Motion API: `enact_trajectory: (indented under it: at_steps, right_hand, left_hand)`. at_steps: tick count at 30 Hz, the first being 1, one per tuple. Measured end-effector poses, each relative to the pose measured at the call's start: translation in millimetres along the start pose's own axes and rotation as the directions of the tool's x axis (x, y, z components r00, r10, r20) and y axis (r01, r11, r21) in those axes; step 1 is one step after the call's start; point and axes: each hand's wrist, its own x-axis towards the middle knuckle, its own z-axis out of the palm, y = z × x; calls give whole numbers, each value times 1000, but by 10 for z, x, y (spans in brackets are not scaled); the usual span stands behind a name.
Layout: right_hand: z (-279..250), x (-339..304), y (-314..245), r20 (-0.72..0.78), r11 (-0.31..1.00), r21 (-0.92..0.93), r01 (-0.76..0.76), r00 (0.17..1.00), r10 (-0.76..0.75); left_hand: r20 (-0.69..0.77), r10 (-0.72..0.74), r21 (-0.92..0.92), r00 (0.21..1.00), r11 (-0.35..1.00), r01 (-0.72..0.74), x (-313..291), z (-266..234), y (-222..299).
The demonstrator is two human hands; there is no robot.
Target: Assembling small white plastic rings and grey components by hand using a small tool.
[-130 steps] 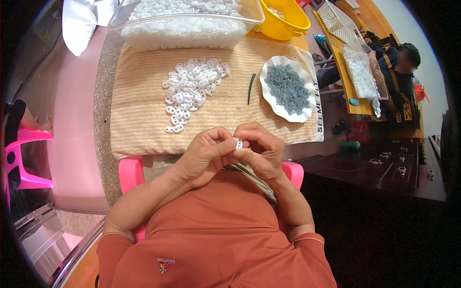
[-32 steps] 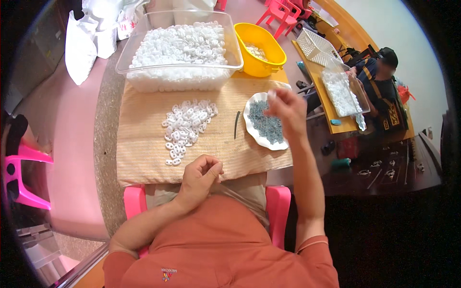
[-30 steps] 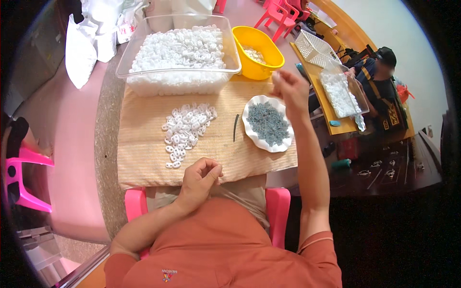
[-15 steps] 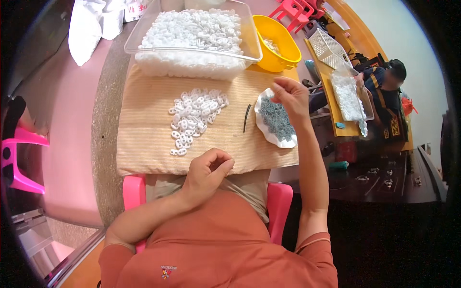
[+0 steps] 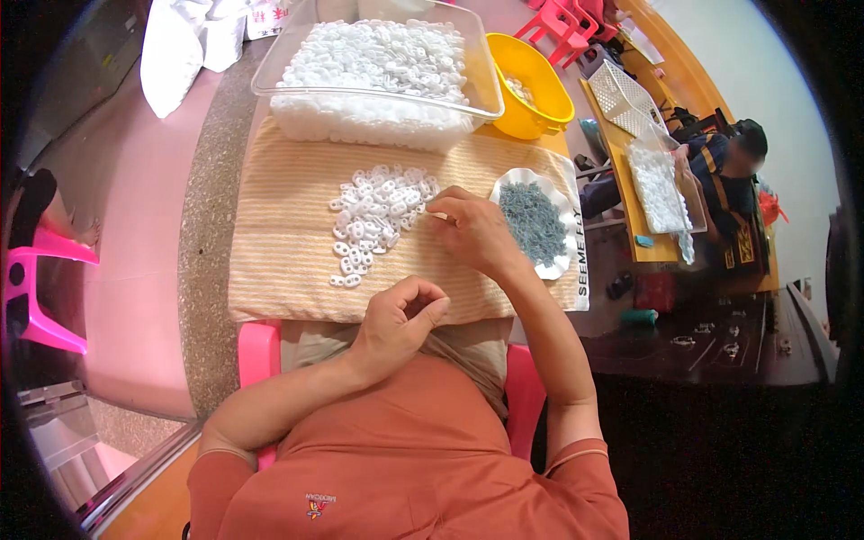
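Observation:
A loose pile of small white plastic pieces with two holes each point(image 5: 373, 211) lies on the striped cloth point(image 5: 279, 234). Close to its right edge, my right hand point(image 5: 477, 232) reaches down with bent fingers drawn together at the cloth. What these fingertips grip, if anything, is hidden. Beyond that hand stands a white fluted dish point(image 5: 565, 261) full of small dark grey pieces point(image 5: 533, 220). My left hand point(image 5: 400, 319) hovers at the cloth's near edge, fingers curled and thumb against the index finger. Whatever it pinches is too small to make out.
A clear plastic tub point(image 5: 387, 101) heaped with white pieces stands at the back. To its right is a yellow basin point(image 5: 551, 106) with a few pale pieces. Farther right, another person point(image 5: 720, 171) sits at a table with a tray of white pieces point(image 5: 655, 189).
My right hand has come left and nearer from above the dish to the cloth beside the pile. The thin black stick there no longer shows. My left hand stays nearly in place.

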Motion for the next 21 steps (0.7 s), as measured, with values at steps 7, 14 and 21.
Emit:
enact_trajectory:
  at_steps: [7,14,21]
  right_hand:
    - [43,112,-109,48,978,-204,-43,997,54]
    - [99,164,-92,95,955,-283,-83,989,114]
    - [73,25,-84,11,965,-256,-55,998,60]
  left_hand:
    - [-15,-1,-8,1000,1000,1,8,-14,44]
    - [-5,15,0,1000,1000,-15,11,-12,32]
    - [-78,-48,-131,996,991,37,43,-37,33]
